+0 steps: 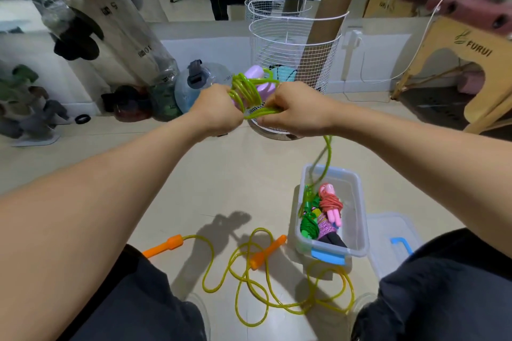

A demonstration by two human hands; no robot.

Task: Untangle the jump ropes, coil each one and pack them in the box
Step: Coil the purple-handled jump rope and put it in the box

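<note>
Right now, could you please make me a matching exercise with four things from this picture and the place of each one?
1. green rope with lilac handles
2. yellow rope with orange handles
3. coiled red rope with pink handles
4. clear plastic lid with blue handle

A. loose on the floor
B. inside the clear box
C. held in both hands
D. on the floor beside the box

Pairs: 1-C, 2-A, 3-B, 4-D
</note>
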